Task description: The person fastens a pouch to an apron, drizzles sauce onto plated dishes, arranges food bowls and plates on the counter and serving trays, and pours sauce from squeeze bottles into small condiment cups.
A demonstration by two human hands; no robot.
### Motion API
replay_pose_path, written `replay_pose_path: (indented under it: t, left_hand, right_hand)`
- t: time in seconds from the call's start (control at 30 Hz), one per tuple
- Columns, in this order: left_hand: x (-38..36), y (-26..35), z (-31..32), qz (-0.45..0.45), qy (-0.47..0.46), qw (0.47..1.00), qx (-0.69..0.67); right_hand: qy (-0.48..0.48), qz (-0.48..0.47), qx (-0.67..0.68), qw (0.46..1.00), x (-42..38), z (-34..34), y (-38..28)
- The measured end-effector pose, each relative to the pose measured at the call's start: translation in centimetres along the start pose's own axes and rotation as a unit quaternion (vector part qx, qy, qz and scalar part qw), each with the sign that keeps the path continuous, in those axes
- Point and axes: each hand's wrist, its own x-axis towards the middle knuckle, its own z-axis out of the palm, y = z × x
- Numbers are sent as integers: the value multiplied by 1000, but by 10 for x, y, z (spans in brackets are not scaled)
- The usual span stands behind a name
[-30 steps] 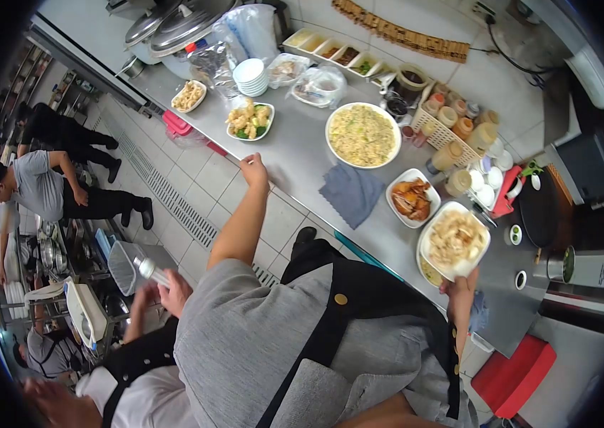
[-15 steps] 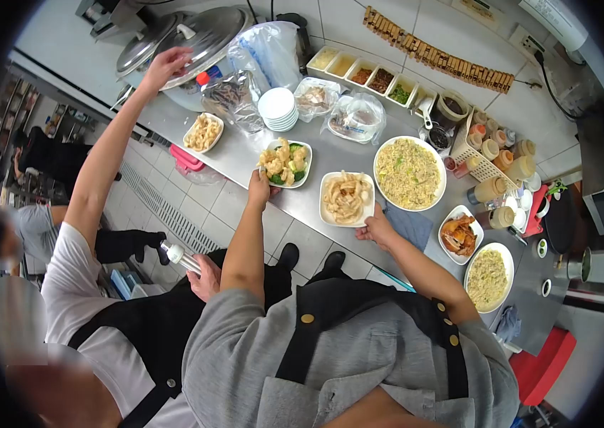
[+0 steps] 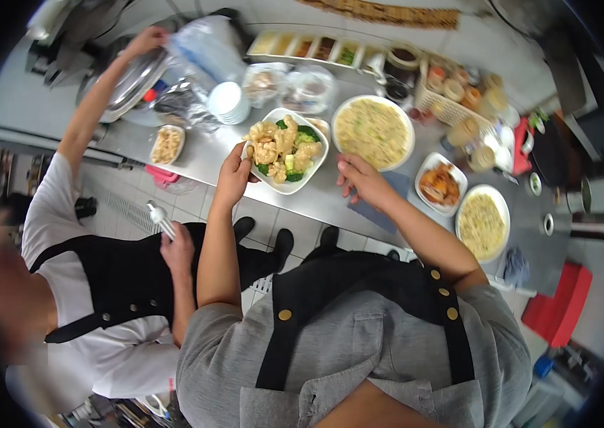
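Note:
My left hand (image 3: pixel 232 175) grips the left rim of a square white bowl (image 3: pixel 289 189). In the bowl lie battered, golden pieces (image 3: pixel 268 152) and green broccoli (image 3: pixel 308 132). It appears raised above the counter and covers most of a second bowl, of which only a pale bit (image 3: pixel 320 127) shows behind it. Nothing is in my right hand (image 3: pixel 362 178), whose fingers are apart beside the near edge of a large round plate of fried rice (image 3: pixel 373 134). A folded blue cloth (image 3: pixel 382 207) lies on the counter just under that hand.
A co-worker's hand (image 3: pixel 146 40) reaches to a plastic bag (image 3: pixel 206 50) at back left; their other hand (image 3: pixel 177 246) holds white-handled tongs. Stacked white dishes (image 3: pixel 228 103), a bowl of fried chicken (image 3: pixel 441 184), another rice plate (image 3: pixel 482 222) and a basket of sauce bottles (image 3: pixel 452 107) stand around.
My left hand has lifted the broccoli bowl and brought it up and right, over the bowl of pale strips. My right hand has let go of that second bowl. The co-worker's hand reached the bag.

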Motion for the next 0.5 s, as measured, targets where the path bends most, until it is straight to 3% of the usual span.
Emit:
replay_pose_path:
  t: [0.1, 0.13, 0.27, 0.33, 0.4, 0.5]
  left_hand:
    - [-2, 12, 62, -1, -112, 993, 34]
    - [-3, 15, 83, 7, -156, 986, 54]
    - [-13, 44, 175, -6, -333, 936, 112]
    - [-19, 46, 218, -5, -368, 924, 103]
    - [-24, 52, 261, 42, -417, 897, 144]
    - [-36, 54, 317, 76, -476, 864, 146]
  right_hand:
    - [8, -5, 23, 1000, -56, -48, -15]
    - [55, -15, 4, 998, -71, -66, -12]
    - [89, -28, -85, 992, -118, -141, -5]
    - [20, 7, -169, 985, -145, -174, -1]
    - [49, 26, -175, 983, -177, -197, 12]
    - [6, 58, -212, 976, -221, -229, 40]
